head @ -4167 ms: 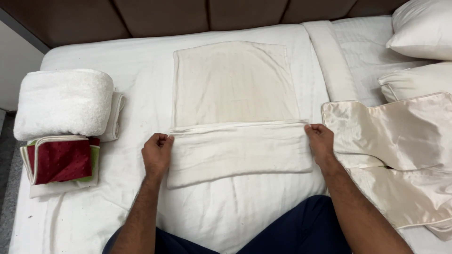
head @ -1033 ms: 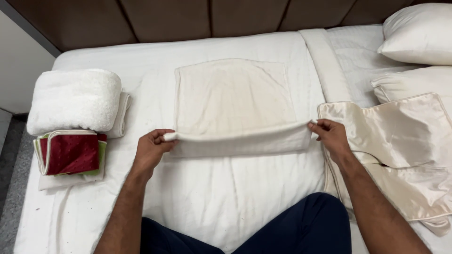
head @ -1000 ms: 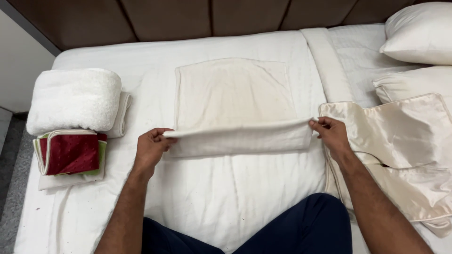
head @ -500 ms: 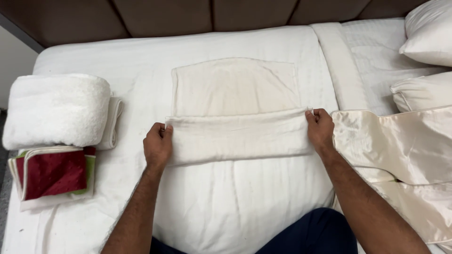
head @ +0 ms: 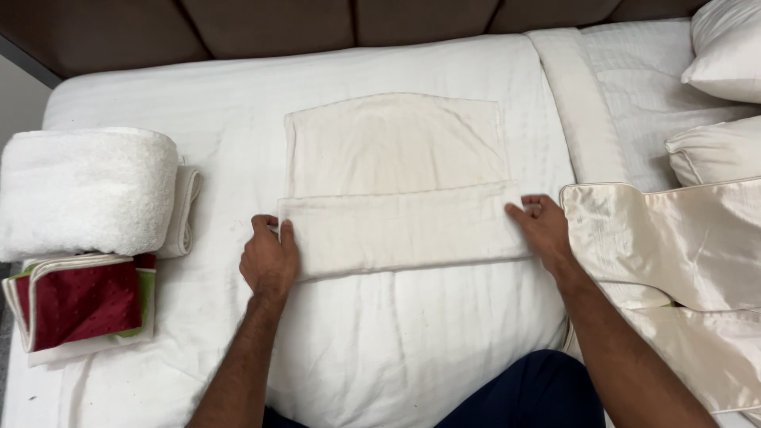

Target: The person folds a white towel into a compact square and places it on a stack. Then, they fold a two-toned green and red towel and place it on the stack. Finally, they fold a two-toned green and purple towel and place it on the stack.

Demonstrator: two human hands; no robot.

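Left hand (head: 269,260) and right hand (head: 543,228) pinch the cream pillowcase (head: 396,186); satin cover (head: 674,261) just right

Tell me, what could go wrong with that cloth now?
The fold might end up crooked: the left hand and right hand hold only the ends of the cream cloth, so its middle could sag or wrinkle. The right hand sits right beside the satin pillowcase and could drag it along. The bed is soft, so the crease may not stay sharp.
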